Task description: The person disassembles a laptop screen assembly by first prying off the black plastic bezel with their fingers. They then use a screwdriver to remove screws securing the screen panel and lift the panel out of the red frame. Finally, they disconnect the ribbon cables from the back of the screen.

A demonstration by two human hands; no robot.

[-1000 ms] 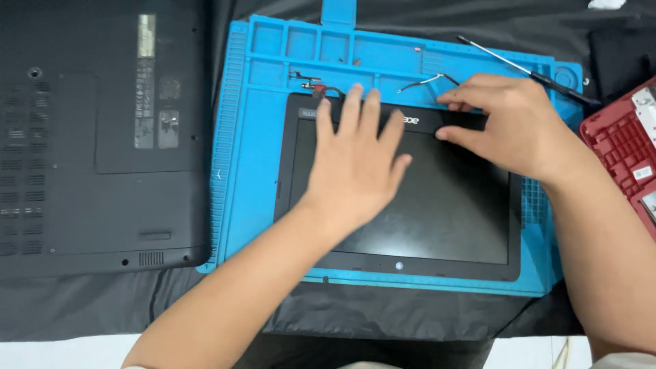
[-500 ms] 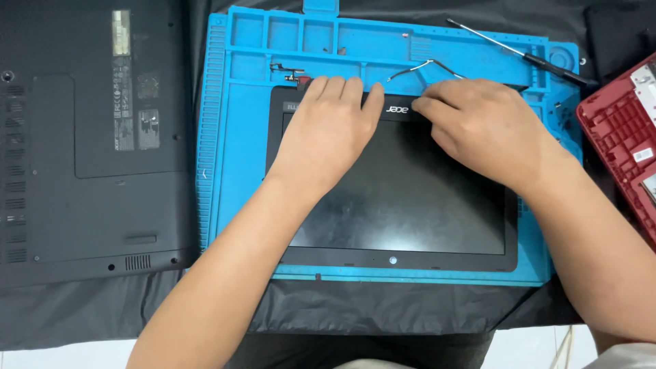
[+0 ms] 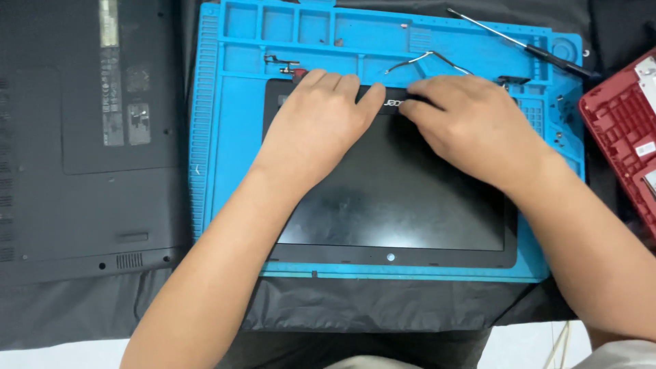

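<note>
Glossy glass-like screen panel [image 3: 403, 198], matt black plastic bezel; blue rubbery ribbed mat [image 3: 225, 137]; matt black laptop base [image 3: 82, 137].

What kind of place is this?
Probably an electronics repair bench: a blue repair mat holds a laptop screen panel, a screwdriver lies by it, and an upside-down laptop sits alongside.

Your laptop screen panel [image 3: 396, 198] lies flat, glass up, on the blue mat [image 3: 225, 137] — a black bezel around a dark, smudged display, long edges running left to right, its far edge under your fingers.
</note>
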